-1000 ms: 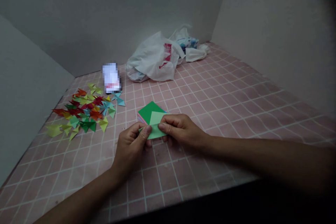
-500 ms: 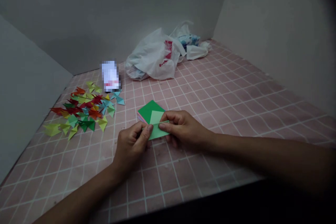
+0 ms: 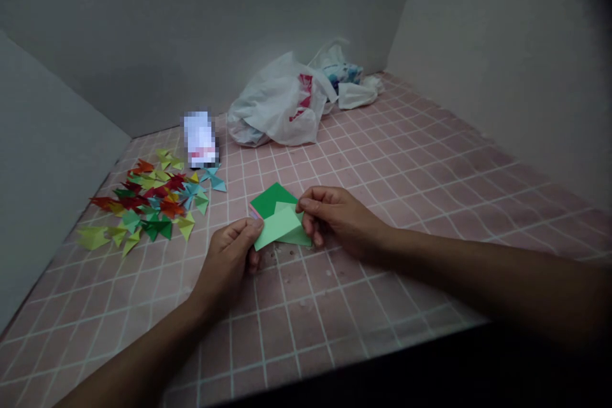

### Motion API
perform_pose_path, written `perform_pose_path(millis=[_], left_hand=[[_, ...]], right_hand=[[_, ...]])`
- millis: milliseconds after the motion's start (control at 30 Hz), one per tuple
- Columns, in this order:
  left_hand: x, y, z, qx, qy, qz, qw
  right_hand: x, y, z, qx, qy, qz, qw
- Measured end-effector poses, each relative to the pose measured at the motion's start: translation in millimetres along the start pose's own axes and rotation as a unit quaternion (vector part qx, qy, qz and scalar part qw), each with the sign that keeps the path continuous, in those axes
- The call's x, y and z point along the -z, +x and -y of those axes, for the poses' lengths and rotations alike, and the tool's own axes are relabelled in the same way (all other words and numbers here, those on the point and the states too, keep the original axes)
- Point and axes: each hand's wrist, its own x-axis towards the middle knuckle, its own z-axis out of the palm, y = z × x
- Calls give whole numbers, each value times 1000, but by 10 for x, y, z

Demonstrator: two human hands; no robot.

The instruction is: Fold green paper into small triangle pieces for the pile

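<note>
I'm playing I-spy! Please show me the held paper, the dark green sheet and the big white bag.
Held paper (image 3: 278, 227), head view: its near flap.
Dark green sheet (image 3: 269, 199), head view: its uncovered part.
Big white bag (image 3: 275, 103), head view: its crumpled front.

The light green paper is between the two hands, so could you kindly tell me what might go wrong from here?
The light green paper could crease askew: the left hand pinches its left end, while its layers spread apart toward the right hand. I cannot tell whether the right hand grips it, so it might slip. The stack of coloured paper lies just beyond and could get nudged.
</note>
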Motion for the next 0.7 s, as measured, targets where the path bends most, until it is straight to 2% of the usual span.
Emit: perform_pose_path(millis=[200, 500, 700], left_hand=[[-3, -3, -2, 7, 2, 9, 1000], [33, 16, -13, -16, 59, 53, 997], [29, 5, 5, 10, 7, 66, 998]], right_hand=[[-51, -70, -58, -60, 2, 78, 995], [-36, -69, -33, -76, 9, 87, 993], [-40, -88, -22, -80, 5, 91, 993]])
